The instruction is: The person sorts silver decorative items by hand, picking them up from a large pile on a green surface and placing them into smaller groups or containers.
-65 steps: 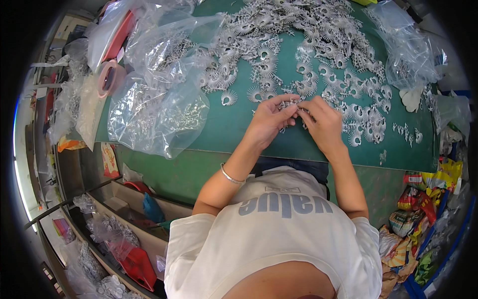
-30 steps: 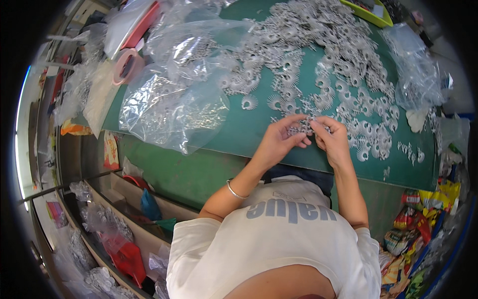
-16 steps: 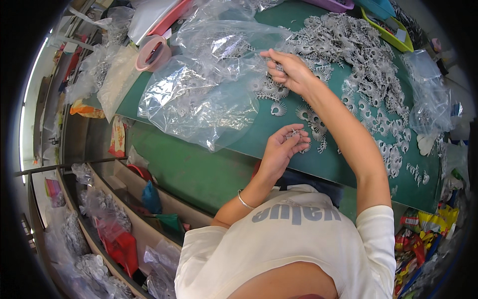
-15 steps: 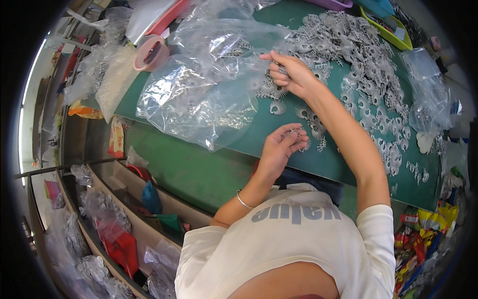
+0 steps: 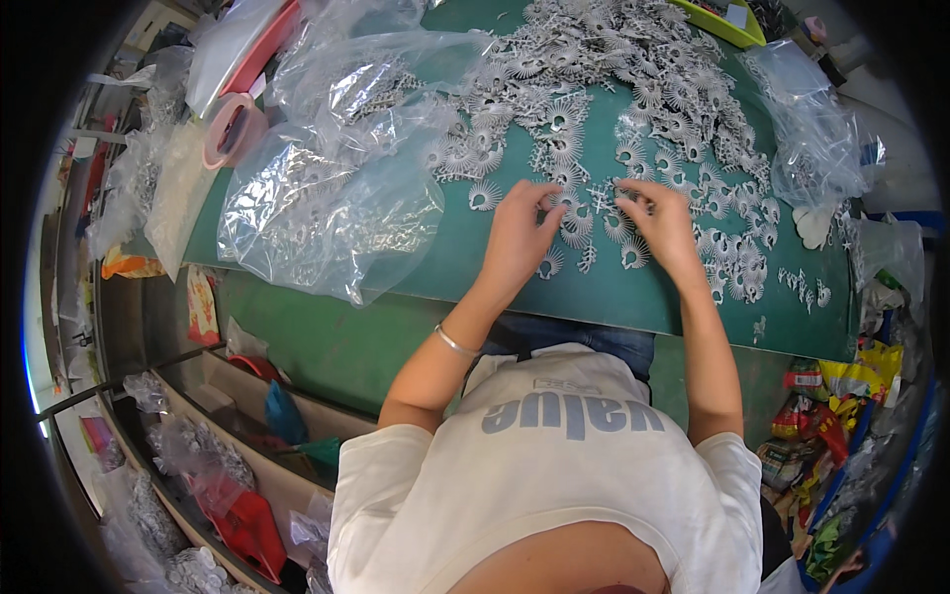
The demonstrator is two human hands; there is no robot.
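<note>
Worktable [image 5: 475, 262] with green top, seen from above, bearing many small grey pieces [image 5: 577, 236], some shaped like fan-edged rings and others like branching strips. The largest quantity forms a heap [image 5: 614, 59] at the far middle of the surface; looser rows extend from it toward the person, and several pieces lie between and just in front of the two hands. The left hand [image 5: 520, 218] is open in a loose curve, thumb and forefinger apart, with grey pieces at their tips. The right hand [image 5: 665, 220] is bent inward opposite it, thumb and forefinger near other pieces; whether it grips one cannot be told. A single ring piece [image 5: 484, 195] lies by itself to the left of the left hand. A silvery bracelet [image 5: 455, 344] encircles the left wrist. Farther left, a large clear bag [image 5: 327, 213] with grey contents spreads over the table, beside a pink container [image 5: 259, 124]. A second clear bag [image 5: 816, 129] lies at the right side, and a yellow-green tray [image 5: 717, 22] stands at the far edge.
</note>
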